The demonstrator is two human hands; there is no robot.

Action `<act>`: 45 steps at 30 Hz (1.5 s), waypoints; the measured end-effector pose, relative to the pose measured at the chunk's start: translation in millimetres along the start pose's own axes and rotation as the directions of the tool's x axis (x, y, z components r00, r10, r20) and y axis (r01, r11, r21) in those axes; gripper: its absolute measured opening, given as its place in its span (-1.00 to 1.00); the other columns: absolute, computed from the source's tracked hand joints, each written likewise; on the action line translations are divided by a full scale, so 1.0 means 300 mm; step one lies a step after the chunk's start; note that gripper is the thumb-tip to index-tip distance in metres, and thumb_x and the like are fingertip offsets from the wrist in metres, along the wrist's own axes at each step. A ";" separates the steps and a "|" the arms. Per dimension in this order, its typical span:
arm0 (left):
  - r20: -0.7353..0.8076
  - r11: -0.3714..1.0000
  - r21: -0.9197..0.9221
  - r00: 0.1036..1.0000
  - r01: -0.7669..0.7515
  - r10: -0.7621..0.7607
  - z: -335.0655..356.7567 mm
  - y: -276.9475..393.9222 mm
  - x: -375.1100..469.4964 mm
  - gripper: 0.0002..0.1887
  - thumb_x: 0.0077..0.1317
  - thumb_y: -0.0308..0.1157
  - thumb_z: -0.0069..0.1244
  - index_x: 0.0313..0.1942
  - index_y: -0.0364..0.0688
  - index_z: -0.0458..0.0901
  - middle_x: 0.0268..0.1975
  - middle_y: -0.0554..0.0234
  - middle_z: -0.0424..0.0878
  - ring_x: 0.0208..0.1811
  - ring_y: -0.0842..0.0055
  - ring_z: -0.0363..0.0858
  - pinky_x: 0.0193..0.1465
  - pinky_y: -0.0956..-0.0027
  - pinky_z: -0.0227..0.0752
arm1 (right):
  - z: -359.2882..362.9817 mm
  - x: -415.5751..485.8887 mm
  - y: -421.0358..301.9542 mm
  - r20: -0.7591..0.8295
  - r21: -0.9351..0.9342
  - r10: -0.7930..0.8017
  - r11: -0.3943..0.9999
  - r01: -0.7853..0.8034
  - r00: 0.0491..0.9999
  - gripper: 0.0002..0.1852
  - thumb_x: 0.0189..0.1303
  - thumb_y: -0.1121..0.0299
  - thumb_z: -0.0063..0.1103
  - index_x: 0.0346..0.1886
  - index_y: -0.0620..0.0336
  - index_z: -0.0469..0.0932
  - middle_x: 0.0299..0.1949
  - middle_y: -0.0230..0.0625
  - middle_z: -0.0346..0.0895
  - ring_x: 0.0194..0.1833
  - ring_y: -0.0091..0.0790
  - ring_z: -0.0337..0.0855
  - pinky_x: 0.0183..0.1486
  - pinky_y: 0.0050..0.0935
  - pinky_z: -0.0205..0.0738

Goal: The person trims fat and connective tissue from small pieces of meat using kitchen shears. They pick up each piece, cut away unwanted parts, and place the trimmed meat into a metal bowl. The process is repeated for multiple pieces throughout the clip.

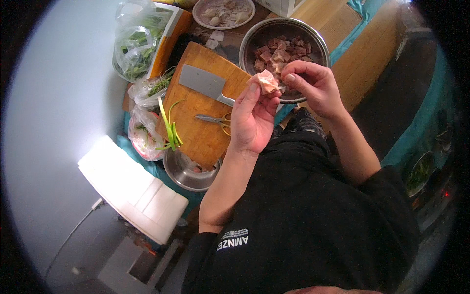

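My left hand [255,119] holds a pale pink piece of raw meat [267,81] between thumb and fingers, over the near edge of a steel bowl [323,44]. Chunks of raw meat [281,51] lie in that bowl. Just right of the held piece is my right hand [317,86], thumb and forefinger brought close together; whether they pinch a small bit is unclear. On the wooden cutting board [198,136] rest a cleaver [202,81], scissors [214,118] with yellow handles, and green onion stalks [169,128] at its left edge.
A second steel bowl [183,176] sits partly under the board's lower end. Plastic bags of greens [137,51] stand at the left, near a white appliance [136,187]. Beyond the board is a plate [196,14] of what look like garlic bulbs and peelings.
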State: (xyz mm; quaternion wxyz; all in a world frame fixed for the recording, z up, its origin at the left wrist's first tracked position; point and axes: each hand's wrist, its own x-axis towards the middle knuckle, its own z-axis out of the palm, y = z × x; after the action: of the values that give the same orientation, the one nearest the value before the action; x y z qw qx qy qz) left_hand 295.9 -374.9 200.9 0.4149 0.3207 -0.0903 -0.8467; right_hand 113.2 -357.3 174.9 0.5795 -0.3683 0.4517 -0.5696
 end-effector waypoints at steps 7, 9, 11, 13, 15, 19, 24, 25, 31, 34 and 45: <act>-0.079 0.997 -0.073 0.996 0.024 -0.030 0.045 -0.009 -0.006 -0.70 0.55 -0.24 -0.12 0.12 -0.23 0.54 -0.02 0.16 0.69 -0.04 0.48 0.70 0.04 0.43 0.61 | 0.017 -0.015 -0.001 0.114 -0.154 -0.170 0.970 0.186 0.979 -0.72 0.16 0.50 0.41 -0.03 0.29 0.67 -0.08 -0.31 0.62 -0.04 -0.50 0.59 0.01 -0.51 0.50; -0.116 1.000 -0.026 0.993 0.015 -0.018 0.050 -0.013 -0.005 -0.70 0.55 -0.24 -0.11 0.11 -0.24 0.55 -0.02 0.16 0.69 -0.06 0.49 0.69 0.04 0.43 0.61 | 0.025 -0.009 0.005 0.084 -0.131 -0.198 0.969 0.208 0.977 -0.67 0.11 0.48 0.46 -0.03 0.27 0.68 -0.09 -0.29 0.62 -0.06 -0.46 0.60 -0.01 -0.50 0.50; -0.059 0.999 0.037 0.998 -0.009 0.011 0.051 -0.016 -0.001 -0.69 0.55 -0.24 -0.11 0.12 -0.24 0.54 0.01 0.17 0.67 -0.02 0.50 0.66 0.09 0.41 0.57 | 0.030 -0.005 0.009 0.075 -0.168 -0.264 0.947 0.273 0.962 -0.67 0.09 0.49 0.47 -0.04 0.26 0.69 -0.09 -0.27 0.62 -0.07 -0.43 0.61 -0.03 -0.49 0.51; 0.045 0.988 0.150 0.998 -0.047 0.041 0.047 -0.017 0.005 -0.68 0.55 -0.24 -0.12 0.15 -0.23 0.53 0.07 0.18 0.63 0.09 0.52 0.60 0.20 0.37 0.50 | 0.035 -0.001 0.012 0.069 -0.194 -0.316 0.926 0.323 0.946 -0.67 0.08 0.50 0.47 -0.04 0.27 0.69 -0.11 -0.26 0.63 -0.09 -0.42 0.63 -0.04 -0.49 0.52; -0.016 0.985 0.147 0.996 -0.086 0.090 0.049 -0.032 -0.002 -0.75 0.49 -0.31 0.00 0.05 -0.24 0.60 -0.04 0.22 0.68 -0.05 0.55 0.65 0.06 0.43 0.55 | 0.034 0.004 0.011 0.082 -0.217 -0.346 0.909 0.355 0.935 -0.67 0.08 0.51 0.47 -0.05 0.28 0.68 -0.14 -0.26 0.64 -0.12 -0.41 0.64 -0.05 -0.49 0.52; -0.150 0.942 0.307 0.970 -0.138 0.191 0.051 -0.027 -0.012 -0.81 0.41 -0.42 0.12 -0.03 -0.26 0.67 -0.15 0.27 0.72 -0.16 0.58 0.68 -0.05 0.47 0.58 | 0.021 0.012 0.002 0.145 -0.274 -0.348 0.885 0.375 0.926 -0.73 0.13 0.52 0.42 -0.08 0.31 0.67 -0.23 -0.27 0.66 -0.18 -0.42 0.66 -0.06 -0.48 0.53; -0.113 0.931 0.357 0.986 -0.077 0.125 0.050 -0.008 -0.007 -0.81 0.37 -0.46 0.13 -0.04 -0.28 0.68 -0.21 0.30 0.72 -0.25 0.62 0.65 -0.17 0.52 0.54 | 0.004 0.001 -0.024 0.134 -0.104 -0.040 0.993 0.054 0.990 -0.85 0.26 0.52 0.31 -0.14 0.37 0.64 -0.27 -0.35 0.66 -0.19 -0.52 0.63 -0.06 -0.50 0.54; -0.104 0.942 0.333 0.991 -0.050 0.089 0.047 -0.005 -0.004 -0.81 0.36 -0.46 0.13 -0.04 -0.28 0.68 -0.22 0.31 0.71 -0.27 0.63 0.64 -0.20 0.54 0.53 | 0.003 -0.001 -0.028 0.128 -0.062 0.024 0.998 -0.016 0.991 -0.86 0.28 0.51 0.29 -0.15 0.38 0.64 -0.27 -0.37 0.66 -0.19 -0.55 0.62 -0.06 -0.51 0.54; -0.120 0.985 0.138 0.989 0.103 -0.087 0.013 -0.001 0.009 -0.79 0.35 -0.42 0.12 -0.05 -0.27 0.66 -0.30 0.31 0.69 -0.37 0.61 0.62 -0.31 0.53 0.50 | 0.008 0.005 -0.025 -0.002 -0.257 -0.040 0.966 0.038 0.999 -0.86 0.30 0.50 0.26 -0.17 0.40 0.62 -0.26 -0.33 0.70 -0.19 -0.54 0.64 -0.07 -0.50 0.55; -0.144 0.974 0.184 0.984 0.131 -0.105 -0.010 -0.007 0.028 -0.81 0.33 -0.45 0.12 -0.08 -0.27 0.65 -0.32 0.30 0.68 -0.41 0.59 0.61 -0.33 0.51 0.50 | 0.014 0.005 -0.017 -0.045 -0.467 -0.178 0.873 0.136 0.983 -0.87 0.23 0.54 0.27 -0.18 0.37 0.62 -0.28 -0.18 0.70 -0.22 -0.37 0.71 -0.12 -0.45 0.57; -0.118 0.878 0.475 0.984 -0.064 0.136 0.004 -0.025 0.075 -0.91 0.35 -0.48 0.00 -0.18 -0.28 0.55 -0.39 0.34 0.62 -0.50 0.67 0.52 -0.48 0.56 0.38 | 0.044 -0.060 -0.045 -0.032 -0.449 -0.163 0.884 0.132 0.986 -0.90 0.28 0.52 0.26 -0.19 0.35 0.61 -0.31 -0.27 0.68 -0.29 -0.43 0.68 -0.18 -0.46 0.57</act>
State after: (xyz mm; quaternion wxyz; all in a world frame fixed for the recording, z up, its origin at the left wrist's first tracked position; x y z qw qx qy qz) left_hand 280.2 -387.5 188.1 0.3737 0.4682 -0.2779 -0.7510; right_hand 122.2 -341.8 193.6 0.4192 -0.5046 0.5602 -0.5058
